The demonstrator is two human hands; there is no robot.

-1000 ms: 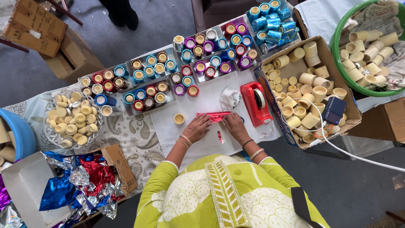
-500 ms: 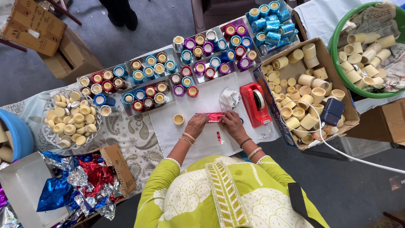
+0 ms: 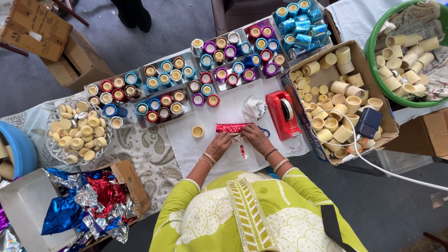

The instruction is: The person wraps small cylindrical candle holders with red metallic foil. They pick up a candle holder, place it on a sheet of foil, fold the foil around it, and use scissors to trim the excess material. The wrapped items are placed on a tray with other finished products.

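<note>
Red foil strip (image 3: 230, 128) lies just beyond both hands — left (image 3: 219, 145), right (image 3: 255, 137) — each grip pinching it.

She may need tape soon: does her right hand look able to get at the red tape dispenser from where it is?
Probably yes: the right hand rests beside the red tape dispenser, with only bare white cloth between them.

Bright even daylight, soft faint shadows, sharp focus, glints on foil, slight wide-angle edge distortion
</note>
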